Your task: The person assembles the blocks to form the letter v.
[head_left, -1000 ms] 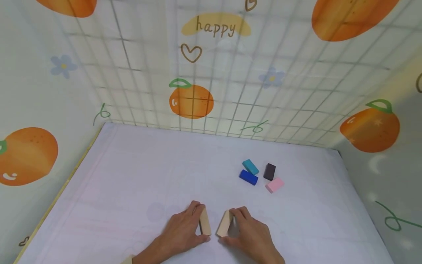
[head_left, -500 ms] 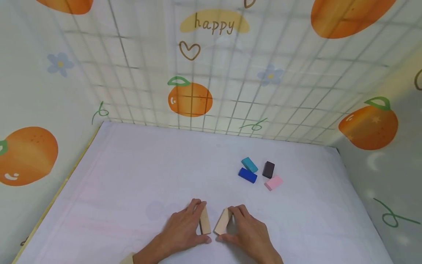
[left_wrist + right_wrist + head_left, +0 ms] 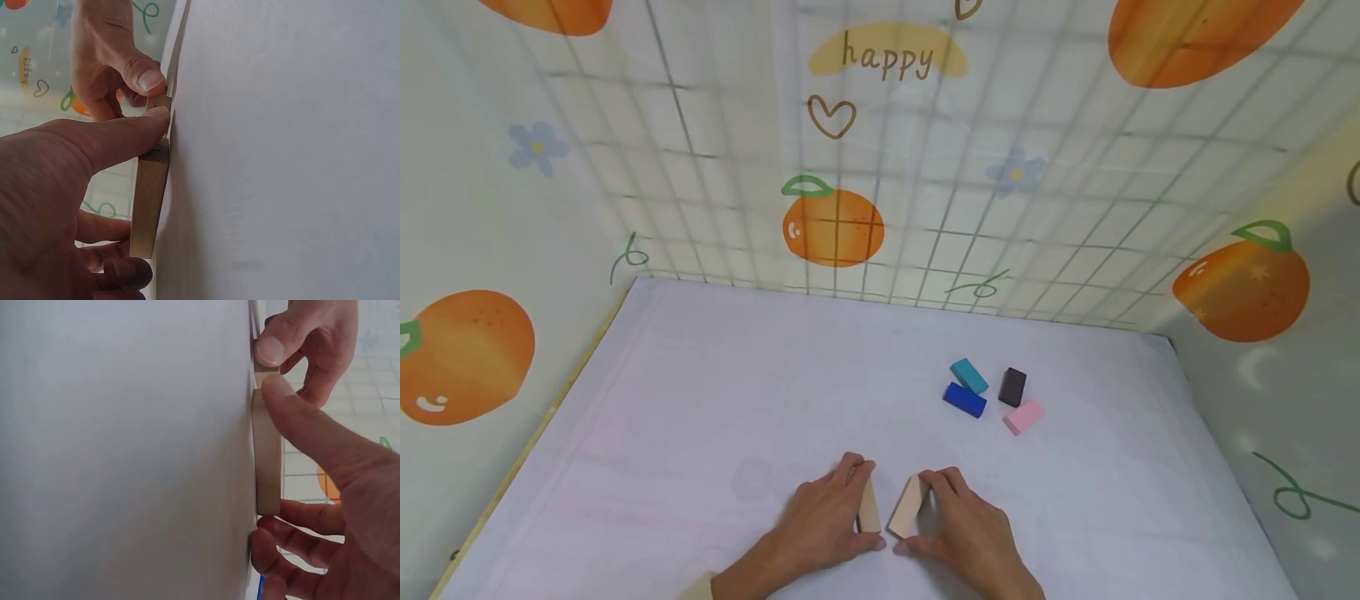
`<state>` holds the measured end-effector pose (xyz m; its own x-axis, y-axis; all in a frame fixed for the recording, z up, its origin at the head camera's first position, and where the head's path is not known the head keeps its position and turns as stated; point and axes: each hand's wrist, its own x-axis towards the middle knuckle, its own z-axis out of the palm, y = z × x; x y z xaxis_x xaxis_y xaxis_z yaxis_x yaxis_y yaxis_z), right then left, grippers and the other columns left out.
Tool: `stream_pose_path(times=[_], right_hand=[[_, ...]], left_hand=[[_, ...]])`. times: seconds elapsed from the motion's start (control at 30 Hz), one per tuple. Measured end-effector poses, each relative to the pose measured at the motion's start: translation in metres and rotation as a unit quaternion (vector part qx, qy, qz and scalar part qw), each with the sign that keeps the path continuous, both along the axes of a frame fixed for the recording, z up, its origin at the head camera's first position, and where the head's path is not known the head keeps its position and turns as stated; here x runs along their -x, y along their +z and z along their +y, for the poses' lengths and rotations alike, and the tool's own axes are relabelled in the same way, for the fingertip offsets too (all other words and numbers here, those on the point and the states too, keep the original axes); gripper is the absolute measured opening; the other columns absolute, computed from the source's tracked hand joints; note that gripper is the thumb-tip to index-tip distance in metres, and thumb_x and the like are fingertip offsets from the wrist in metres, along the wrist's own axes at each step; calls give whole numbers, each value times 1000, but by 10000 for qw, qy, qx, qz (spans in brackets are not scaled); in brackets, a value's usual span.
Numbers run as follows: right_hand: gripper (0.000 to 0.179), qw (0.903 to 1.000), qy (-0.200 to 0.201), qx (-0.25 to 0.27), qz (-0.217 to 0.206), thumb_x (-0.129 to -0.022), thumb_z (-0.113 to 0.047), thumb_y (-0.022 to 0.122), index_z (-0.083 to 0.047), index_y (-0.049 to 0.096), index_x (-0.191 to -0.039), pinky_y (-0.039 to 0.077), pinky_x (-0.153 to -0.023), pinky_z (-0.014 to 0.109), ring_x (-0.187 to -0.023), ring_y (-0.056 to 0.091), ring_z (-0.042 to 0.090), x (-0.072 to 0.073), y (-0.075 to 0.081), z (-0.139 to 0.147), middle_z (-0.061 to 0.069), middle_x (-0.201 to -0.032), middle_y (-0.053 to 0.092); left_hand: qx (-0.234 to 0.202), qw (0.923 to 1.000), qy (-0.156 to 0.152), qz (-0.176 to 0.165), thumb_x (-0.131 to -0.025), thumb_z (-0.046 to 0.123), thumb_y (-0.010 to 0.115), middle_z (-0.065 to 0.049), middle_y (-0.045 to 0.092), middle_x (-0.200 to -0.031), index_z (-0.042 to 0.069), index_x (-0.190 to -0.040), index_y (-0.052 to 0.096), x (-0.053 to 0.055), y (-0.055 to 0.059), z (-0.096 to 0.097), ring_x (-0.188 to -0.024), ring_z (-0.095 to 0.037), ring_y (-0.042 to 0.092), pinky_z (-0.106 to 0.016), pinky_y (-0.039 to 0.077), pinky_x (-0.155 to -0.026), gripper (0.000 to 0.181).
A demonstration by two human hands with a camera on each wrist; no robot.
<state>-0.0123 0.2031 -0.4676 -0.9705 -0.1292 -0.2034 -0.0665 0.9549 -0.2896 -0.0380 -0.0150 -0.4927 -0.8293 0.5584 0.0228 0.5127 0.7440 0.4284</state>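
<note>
Two plain wooden blocks lie near the front of the white table, a narrow gap between them. My left hand (image 3: 827, 515) holds the left wooden block (image 3: 868, 508) by its ends, thumb at the near end and fingers at the far end. In the same way my right hand (image 3: 966, 527) grips the right wooden block (image 3: 908, 506), which slants with its far end to the right. The left wrist view shows the left block (image 3: 149, 200) standing on its narrow side; in the right wrist view the right block (image 3: 269, 456) sits against the tabletop.
Beyond the right hand lie a teal block (image 3: 969, 376), a blue block (image 3: 965, 400), a black block (image 3: 1012, 387) and a pink block (image 3: 1024, 417). A printed cloth wall (image 3: 722, 208) rises behind the white table (image 3: 737, 375), with side walls left and right.
The left hand and its block have shifted slightly to the right, and the near ends of the two wooden blocks are a little closer together. The coloured blocks have stayed put.
</note>
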Motion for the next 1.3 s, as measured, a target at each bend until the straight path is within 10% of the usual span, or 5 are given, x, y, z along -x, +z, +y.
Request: stream_pose_path(times=[1.3], right_hand=[[88,9996,-3,63,-278,-62,-61,90,-15,57,-129,59,-68,40,-74,50,13,1,-3,-2,4,-113,52]], left_hand=[[-50,10000,-15,15,-78,49,84,-4,48,-131,8,-137,52,-2,-1,8,-85,-9,60,-23,46,-53,79]])
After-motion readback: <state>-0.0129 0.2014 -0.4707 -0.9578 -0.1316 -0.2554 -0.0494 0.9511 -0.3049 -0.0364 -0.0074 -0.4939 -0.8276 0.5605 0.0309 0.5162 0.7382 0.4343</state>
